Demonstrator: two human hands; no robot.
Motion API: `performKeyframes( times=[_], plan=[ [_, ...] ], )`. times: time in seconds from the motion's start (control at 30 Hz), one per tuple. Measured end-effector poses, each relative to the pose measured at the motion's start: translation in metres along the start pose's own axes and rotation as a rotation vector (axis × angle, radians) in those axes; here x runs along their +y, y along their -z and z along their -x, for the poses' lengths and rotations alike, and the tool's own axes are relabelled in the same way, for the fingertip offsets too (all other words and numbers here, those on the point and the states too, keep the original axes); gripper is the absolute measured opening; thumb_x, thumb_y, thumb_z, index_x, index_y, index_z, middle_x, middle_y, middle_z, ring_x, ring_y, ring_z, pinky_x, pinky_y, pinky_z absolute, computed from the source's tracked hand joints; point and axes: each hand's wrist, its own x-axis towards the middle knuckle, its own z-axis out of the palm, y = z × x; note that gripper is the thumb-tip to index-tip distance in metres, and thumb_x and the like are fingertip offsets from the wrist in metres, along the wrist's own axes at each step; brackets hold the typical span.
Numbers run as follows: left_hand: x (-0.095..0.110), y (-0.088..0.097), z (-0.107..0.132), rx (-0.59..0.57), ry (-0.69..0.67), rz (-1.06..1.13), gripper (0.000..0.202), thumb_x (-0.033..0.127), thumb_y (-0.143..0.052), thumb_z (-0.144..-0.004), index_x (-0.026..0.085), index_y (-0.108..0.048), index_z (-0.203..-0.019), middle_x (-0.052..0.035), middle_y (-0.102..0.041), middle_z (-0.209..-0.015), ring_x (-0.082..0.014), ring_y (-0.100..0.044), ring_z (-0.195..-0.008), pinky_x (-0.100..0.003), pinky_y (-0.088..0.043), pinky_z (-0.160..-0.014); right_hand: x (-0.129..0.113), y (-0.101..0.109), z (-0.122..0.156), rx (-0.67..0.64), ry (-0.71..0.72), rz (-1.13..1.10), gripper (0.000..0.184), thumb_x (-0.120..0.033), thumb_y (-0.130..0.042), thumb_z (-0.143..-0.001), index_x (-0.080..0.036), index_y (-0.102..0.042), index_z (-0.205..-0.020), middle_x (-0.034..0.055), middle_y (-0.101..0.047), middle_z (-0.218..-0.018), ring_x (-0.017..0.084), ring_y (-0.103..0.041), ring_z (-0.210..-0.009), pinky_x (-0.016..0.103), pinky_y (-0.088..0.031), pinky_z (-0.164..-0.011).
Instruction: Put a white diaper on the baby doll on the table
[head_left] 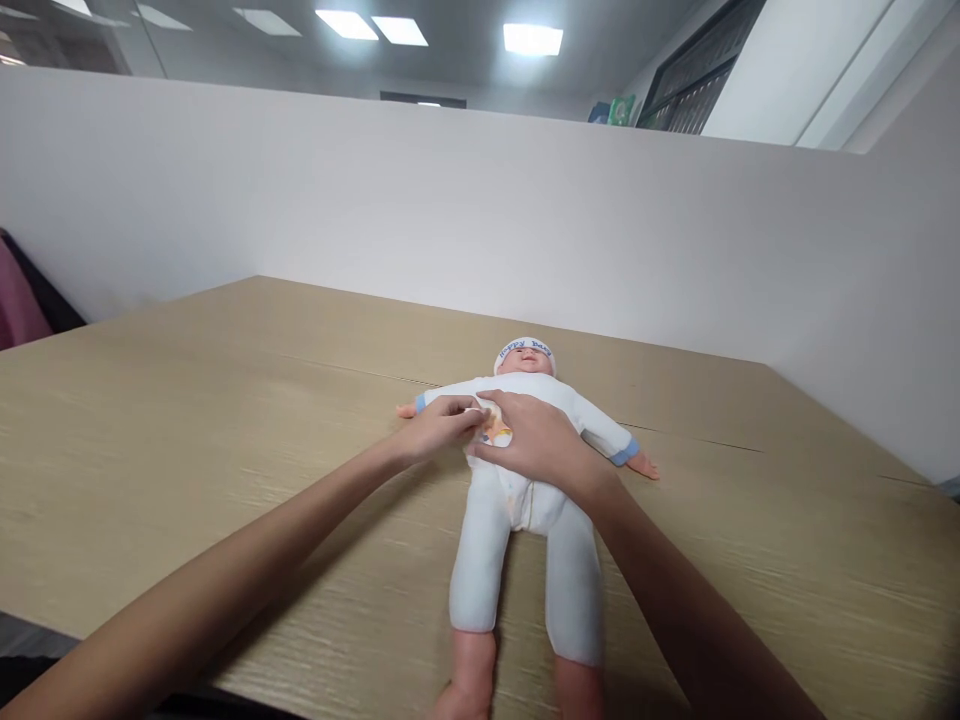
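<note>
A baby doll lies on its back on the table, head away from me, arms spread and legs toward me. It wears a white suit with blue cuffs and a white cap with blue lettering. Around its hips is a white diaper with a coloured print at the front. My left hand is at the left side of the waist, fingertips pinched together on the diaper's edge. Over the belly lies my right hand, thumb and forefinger apart around the print. It covers much of the diaper's front and part of the torso.
The wooden table has a seam running across it behind the doll. A white partition rises along its far side and right. At the far left edge is a dark and pink item, partly cut off.
</note>
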Motion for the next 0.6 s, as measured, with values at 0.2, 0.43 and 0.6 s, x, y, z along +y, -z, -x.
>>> performKeyframes(
  times=[0.2, 0.43, 0.6],
  plan=[
    [0.001, -0.02, -0.014, -0.053, -0.033, 0.112, 0.041, 0.055, -0.053, -0.101, 0.021, -0.059, -0.08, 0.0, -0.055, -0.077, -0.0181, -0.048, -0.072, -0.032, -0.039, -0.068, 0.008, 0.004, 0.0, 0.002, 0.003, -0.111, 0.077, -0.052, -0.081, -0.095, -0.026, -0.054, -0.162, 0.0068, -0.081, -0.123, 0.028, -0.074, -0.112, 0.038, -0.051, -0.093],
    [-0.025, -0.022, -0.013, 0.015, -0.152, 0.296, 0.053, 0.07, -0.042, -0.11, 0.022, -0.059, -0.098, 0.0009, -0.054, -0.071, -0.0185, -0.05, -0.069, -0.034, -0.044, -0.068, 0.013, 0.002, 0.0, 0.07, -0.036, -0.169, 0.036, -0.032, -0.054, -0.111, -0.024, -0.067, -0.144, 0.0004, -0.076, -0.092, 0.019, -0.068, -0.082, 0.031, -0.044, -0.074],
    [-0.043, -0.032, -0.009, 0.171, -0.153, 0.261, 0.046, 0.063, -0.07, -0.101, 0.023, -0.053, -0.116, 0.005, -0.056, -0.08, -0.0146, -0.052, -0.069, -0.028, -0.041, -0.064, 0.017, 0.003, 0.0, 0.087, -0.033, -0.247, 0.036, -0.025, -0.056, -0.106, -0.024, -0.068, -0.14, -0.0027, -0.07, -0.091, 0.016, -0.063, -0.078, 0.03, -0.044, -0.074]
  ],
)
